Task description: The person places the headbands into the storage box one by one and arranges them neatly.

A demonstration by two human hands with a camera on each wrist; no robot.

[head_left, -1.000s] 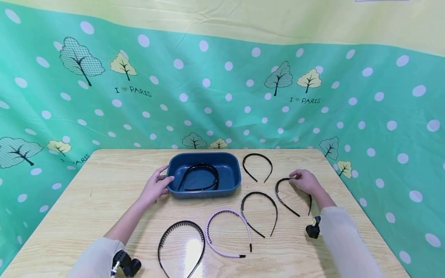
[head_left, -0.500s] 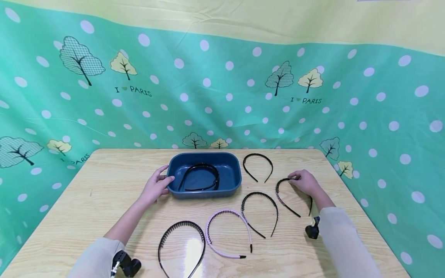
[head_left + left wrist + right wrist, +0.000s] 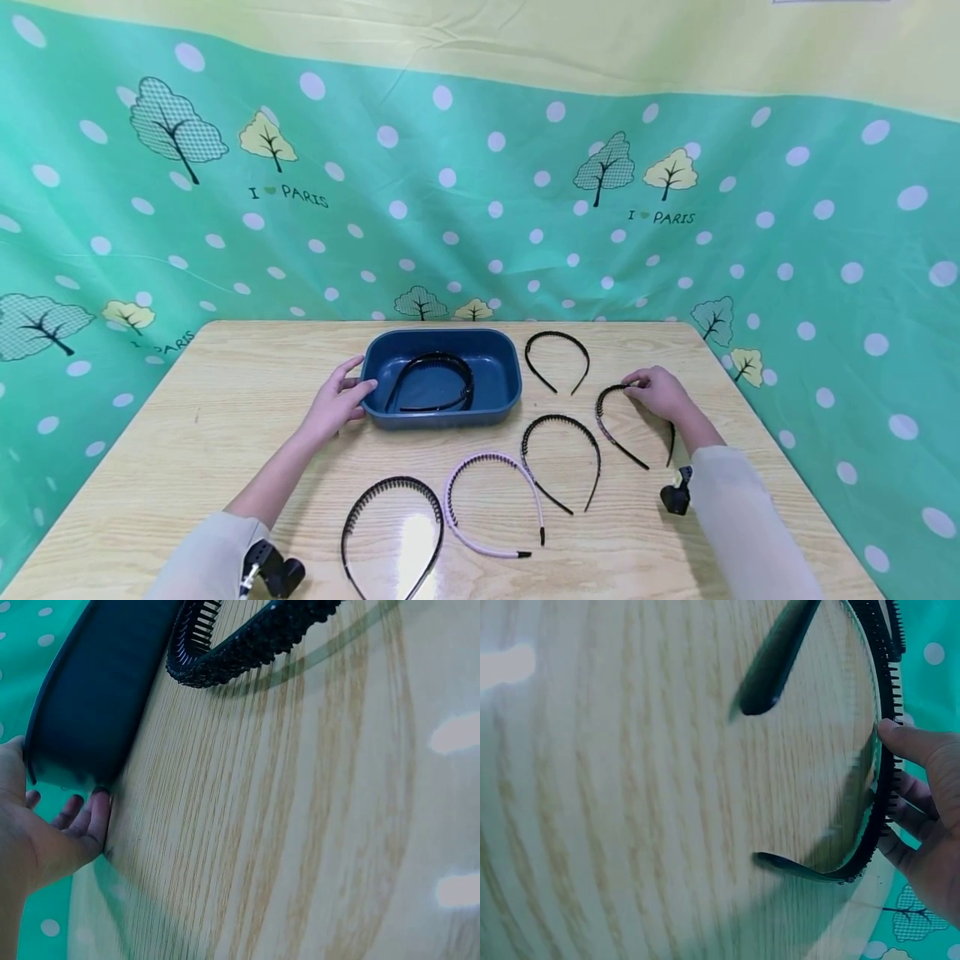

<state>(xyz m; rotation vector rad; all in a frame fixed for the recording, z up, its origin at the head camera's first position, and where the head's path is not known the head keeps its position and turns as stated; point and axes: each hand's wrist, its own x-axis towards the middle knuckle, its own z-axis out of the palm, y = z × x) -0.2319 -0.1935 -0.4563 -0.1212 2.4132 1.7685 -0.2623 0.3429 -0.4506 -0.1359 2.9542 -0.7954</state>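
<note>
At the left end of a dark blue plastic bin (image 3: 442,421), my left hand (image 3: 337,404) grips the wall, thumb over the rim and fingers outside. Inside the bin lies a glossy black headband (image 3: 468,387), perhaps overlapping another. My right hand (image 3: 658,393) pinches the top of a black toothed headband (image 3: 886,765) at the table's right side. The right wrist view shows the thumb on one side of that band and fingers on the other, with its ends pointing away from the hand, close over the wood. Part of its right arm is hidden behind the hand in the head view.
On the wooden table (image 3: 240,400) lie a thin black headband (image 3: 555,334) right of the bin, a dark patterned headband (image 3: 558,417) below it, a lilac headband (image 3: 491,456) and a large black headband (image 3: 401,481) near the front. A green dotted curtain (image 3: 480,242) stands behind.
</note>
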